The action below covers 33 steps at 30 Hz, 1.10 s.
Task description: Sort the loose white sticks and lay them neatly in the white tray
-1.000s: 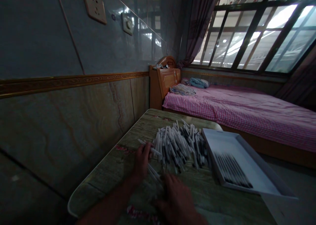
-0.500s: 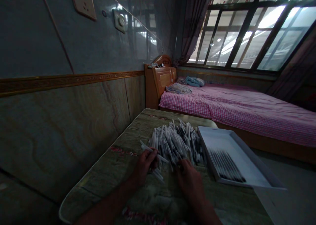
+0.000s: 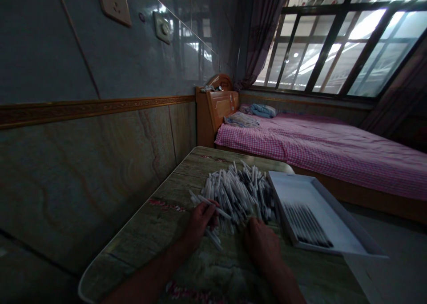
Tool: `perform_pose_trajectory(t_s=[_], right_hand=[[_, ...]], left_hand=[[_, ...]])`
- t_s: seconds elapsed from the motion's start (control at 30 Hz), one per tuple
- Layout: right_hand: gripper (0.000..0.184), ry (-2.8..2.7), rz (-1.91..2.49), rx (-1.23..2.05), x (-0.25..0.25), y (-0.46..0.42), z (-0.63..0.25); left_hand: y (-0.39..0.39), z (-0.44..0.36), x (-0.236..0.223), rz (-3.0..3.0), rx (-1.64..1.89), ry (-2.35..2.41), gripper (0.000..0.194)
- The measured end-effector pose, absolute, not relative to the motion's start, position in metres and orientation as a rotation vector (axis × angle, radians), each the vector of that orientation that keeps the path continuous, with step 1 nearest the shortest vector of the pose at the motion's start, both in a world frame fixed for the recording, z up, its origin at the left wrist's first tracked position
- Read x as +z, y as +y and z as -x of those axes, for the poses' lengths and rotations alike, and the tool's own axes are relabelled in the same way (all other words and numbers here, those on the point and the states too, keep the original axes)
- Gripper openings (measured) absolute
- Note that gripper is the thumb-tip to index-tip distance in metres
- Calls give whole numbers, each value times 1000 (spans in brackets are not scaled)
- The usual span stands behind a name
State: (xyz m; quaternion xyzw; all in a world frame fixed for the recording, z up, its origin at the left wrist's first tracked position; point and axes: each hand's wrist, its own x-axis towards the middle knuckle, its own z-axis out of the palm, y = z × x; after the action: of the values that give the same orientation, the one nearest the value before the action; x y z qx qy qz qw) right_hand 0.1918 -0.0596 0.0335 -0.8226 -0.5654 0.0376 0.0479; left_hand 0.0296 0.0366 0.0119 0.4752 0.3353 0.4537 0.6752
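My left hand (image 3: 202, 220) is closed around a slim whitish pen barrel (image 3: 220, 213), which slants down to the right past my fingers. Under and beside that hand lie a few more loose pale tubes (image 3: 212, 239). My right hand (image 3: 260, 242) is curled at the near edge of the pile, its fingers turned away, so what they may hold is hidden. Just beyond both hands heaps a pile of translucent white and dark pen parts (image 3: 230, 190). To the right, a shallow white box (image 3: 320, 197) holds a neat row of pens (image 3: 307, 224) with dark ends.
The green marbled table (image 3: 150, 246) has rounded corners and stands near a tiled wall (image 3: 100, 162). Behind it is a bed (image 3: 300, 135) with a pink checked sheet. The box overhangs the table's right edge.
My right hand has drawn back slightly to the right, away from the pile. My left hand has shifted a little to the right with the barrel.
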Motion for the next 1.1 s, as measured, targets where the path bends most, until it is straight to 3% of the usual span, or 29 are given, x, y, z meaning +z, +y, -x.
perform_pose_trajectory(t_s=[0.5, 0.73, 1.1], right_hand=[[19, -1754, 2487, 90, 33, -58, -190], [15, -1576, 2210, 146, 24, -61, -205], [38, -884, 1573, 687, 5, -47, -203]], left_hand=[[40, -32, 9, -1026, 1037, 696, 34], [40, -31, 13, -887, 1070, 768, 39], [57, -23, 16, -490, 1158, 764, 6]])
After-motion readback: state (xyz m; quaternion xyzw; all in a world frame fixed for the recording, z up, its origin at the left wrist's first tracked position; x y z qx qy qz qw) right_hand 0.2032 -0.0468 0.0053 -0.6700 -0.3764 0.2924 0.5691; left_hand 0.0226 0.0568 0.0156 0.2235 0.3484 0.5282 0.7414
